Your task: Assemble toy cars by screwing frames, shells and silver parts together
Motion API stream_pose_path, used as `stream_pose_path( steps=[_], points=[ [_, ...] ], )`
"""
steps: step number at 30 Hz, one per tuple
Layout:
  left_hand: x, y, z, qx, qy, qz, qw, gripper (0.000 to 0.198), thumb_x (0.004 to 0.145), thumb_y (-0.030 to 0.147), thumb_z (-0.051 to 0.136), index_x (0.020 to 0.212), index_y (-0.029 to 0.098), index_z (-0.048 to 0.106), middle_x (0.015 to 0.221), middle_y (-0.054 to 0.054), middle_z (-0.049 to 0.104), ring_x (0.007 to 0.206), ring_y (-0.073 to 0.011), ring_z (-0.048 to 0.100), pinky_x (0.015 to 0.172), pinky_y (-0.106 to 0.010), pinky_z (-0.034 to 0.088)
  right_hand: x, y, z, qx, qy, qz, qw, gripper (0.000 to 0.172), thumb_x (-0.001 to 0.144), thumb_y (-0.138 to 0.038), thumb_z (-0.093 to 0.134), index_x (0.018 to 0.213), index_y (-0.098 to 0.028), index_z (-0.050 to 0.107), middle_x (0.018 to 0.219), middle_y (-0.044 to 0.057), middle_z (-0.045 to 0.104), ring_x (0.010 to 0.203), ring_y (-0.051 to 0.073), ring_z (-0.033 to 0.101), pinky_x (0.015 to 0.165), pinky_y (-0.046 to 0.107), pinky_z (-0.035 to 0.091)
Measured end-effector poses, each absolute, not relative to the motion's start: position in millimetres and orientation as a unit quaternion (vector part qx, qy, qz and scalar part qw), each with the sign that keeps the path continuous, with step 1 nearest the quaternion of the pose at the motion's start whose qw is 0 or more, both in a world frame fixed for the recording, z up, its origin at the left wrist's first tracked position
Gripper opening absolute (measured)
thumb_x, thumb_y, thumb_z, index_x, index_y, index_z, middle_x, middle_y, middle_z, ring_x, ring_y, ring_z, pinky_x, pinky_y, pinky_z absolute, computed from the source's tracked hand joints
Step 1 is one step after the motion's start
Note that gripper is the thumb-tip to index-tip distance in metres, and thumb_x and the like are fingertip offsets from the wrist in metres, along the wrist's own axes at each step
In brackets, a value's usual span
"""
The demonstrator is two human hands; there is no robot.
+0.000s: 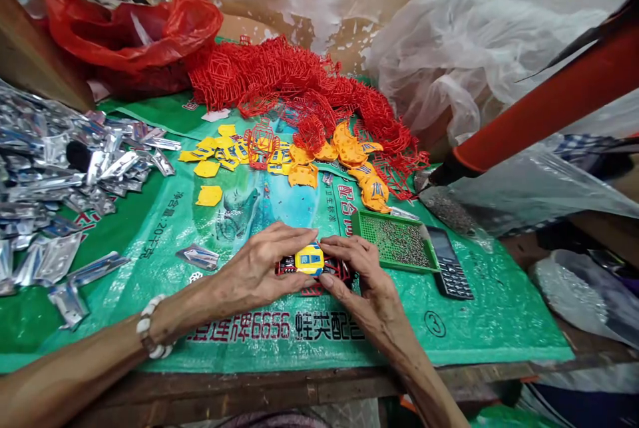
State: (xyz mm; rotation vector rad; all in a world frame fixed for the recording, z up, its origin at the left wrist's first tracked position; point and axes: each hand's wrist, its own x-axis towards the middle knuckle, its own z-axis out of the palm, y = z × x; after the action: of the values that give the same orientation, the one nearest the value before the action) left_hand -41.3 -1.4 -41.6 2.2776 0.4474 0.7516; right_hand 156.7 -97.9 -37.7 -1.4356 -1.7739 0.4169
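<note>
My left hand point(259, 265) and my right hand point(362, 275) both grip a small toy car at the front middle of the green sheet. The car has a yellow top point(309, 259) with blue marks, over a black and red lower part point(340, 271). Fingers press on its left and right sides. Part of the car is hidden under the fingers. Beyond the hands lie flat yellow pieces point(209, 196), orange shells point(374, 193) and a heap of red plastic frames point(279, 72). A green tray point(366, 231) of small metal screws stands right of my right hand.
Silvery wrapped pieces point(60, 168) are piled at the left, with one packet point(198, 257) near my left hand. A black keypad phone point(452, 265) lies beside the tray. A red bag point(134, 35) is at the back left. An orange-red tool or pole point(544, 105) slants in from the right.
</note>
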Motion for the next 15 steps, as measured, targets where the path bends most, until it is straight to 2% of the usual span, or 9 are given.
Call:
stream_pose_path(
  steps=[3,9,15],
  points=[
    [-41,-2,-33,0.890,0.163,0.286,0.317,0.049,0.090,0.027,0.064,0.136,0.016,0.052,0.123,-0.013,0.066,0.111,-0.0251,0.059,0.092,-0.046,0.053,155,-98,-38,-0.559,-0.704,0.174,0.402,0.033,0.088,-0.030,0.064,0.121,-0.030,0.060,0.120,0.004,0.068,0.116,0.021,0.059,0.106,0.051,0.038],
    [-40,0,-9,0.924,0.179,0.152,0.303,0.037,0.091,0.027,0.063,0.126,0.015,0.058,0.117,-0.010,0.067,0.107,-0.0232,0.059,0.093,-0.039,0.052,154,-99,-37,-0.558,-0.699,0.179,0.410,0.032,0.088,-0.028,0.064,0.120,-0.029,0.061,0.121,0.004,0.067,0.118,0.022,0.056,0.106,0.050,0.037],
    [-40,-5,-12,0.929,0.182,0.165,0.277,0.031,0.095,0.028,0.057,0.121,0.012,0.057,0.116,-0.011,0.065,0.105,-0.0232,0.058,0.094,-0.039,0.051,153,-100,-35,-0.548,-0.719,0.169,0.391,0.039,0.089,-0.031,0.063,0.128,-0.026,0.057,0.124,0.005,0.064,0.121,0.022,0.050,0.107,0.048,0.037]
  ],
)
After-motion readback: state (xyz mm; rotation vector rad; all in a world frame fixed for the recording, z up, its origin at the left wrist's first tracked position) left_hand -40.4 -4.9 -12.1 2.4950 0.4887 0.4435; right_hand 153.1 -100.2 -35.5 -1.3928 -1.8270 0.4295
